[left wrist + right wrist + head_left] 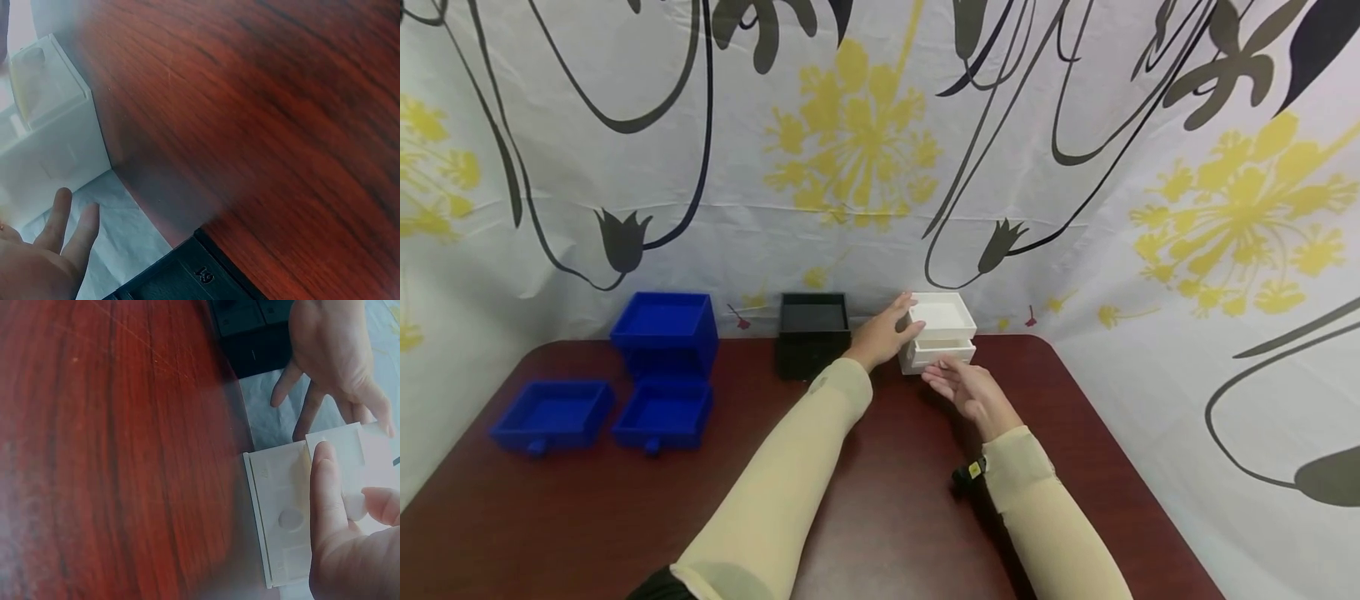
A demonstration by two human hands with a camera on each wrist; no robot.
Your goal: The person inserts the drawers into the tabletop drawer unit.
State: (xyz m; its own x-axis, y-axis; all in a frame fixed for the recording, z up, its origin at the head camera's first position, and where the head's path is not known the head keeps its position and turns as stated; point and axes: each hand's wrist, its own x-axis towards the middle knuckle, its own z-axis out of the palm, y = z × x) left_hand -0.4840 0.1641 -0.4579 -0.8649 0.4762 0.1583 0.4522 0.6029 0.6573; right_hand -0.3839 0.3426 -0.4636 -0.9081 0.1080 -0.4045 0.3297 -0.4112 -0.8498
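Observation:
A small white drawer box (942, 314) with an open top stands at the back right of the table. Its upper drawer (951, 353) juts out a little from the front, above a lower drawer (278, 515). My left hand (880, 337) rests against the box's left side and top edge, its fingers spread and fairly straight. At the front, my right hand (973, 392) has thumb and forefinger on either side of the upper drawer's round knob (355, 506), pinching it. The left wrist view catches only part of the left hand (47, 256) beside the white box (56, 144).
A black drawer box (812, 333) stands left of the white one. Farther left is a blue drawer cabinet (664, 333), with two blue drawers, one on the far left (553, 414) and one in front (662, 414). A patterned cloth (850, 183) hangs behind the table (880, 533).

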